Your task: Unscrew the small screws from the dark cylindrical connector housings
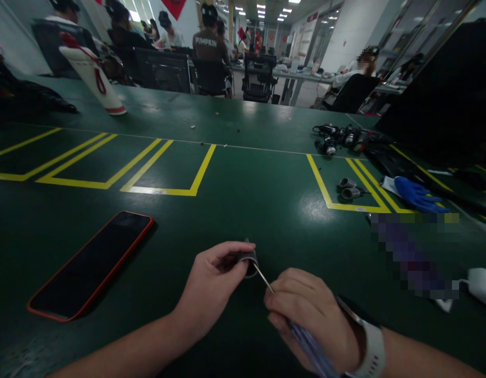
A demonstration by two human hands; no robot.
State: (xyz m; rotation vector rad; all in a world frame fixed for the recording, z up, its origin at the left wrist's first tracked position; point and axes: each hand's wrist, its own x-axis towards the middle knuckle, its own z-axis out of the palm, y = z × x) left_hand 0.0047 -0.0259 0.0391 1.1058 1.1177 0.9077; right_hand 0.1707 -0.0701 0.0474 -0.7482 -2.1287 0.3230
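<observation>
My left hand (211, 278) pinches a short, hollow grey metal cylinder (252, 256) between thumb and fingers, just above the green tabletop. The cylinder's open end faces me, and a small bit sticks out past its far side. In my right hand (311, 304) is a screwdriver (265, 278) with a thin metal shaft and a purplish handle, its fingers wrapped round it. The shaft reaches into the cylinder's opening, so its tip is hidden. Part of the handle is blurred below the hand.
An orange-edged phone (93, 262) lies left. Two similar metal cylinders (349, 193) sit inside yellow tape lines at right, near a blue glove (416, 194) and black cabled parts (329, 144). A white device (483, 286) is far right. A cone-shaped white container (95, 79) stands back left; people sit beyond.
</observation>
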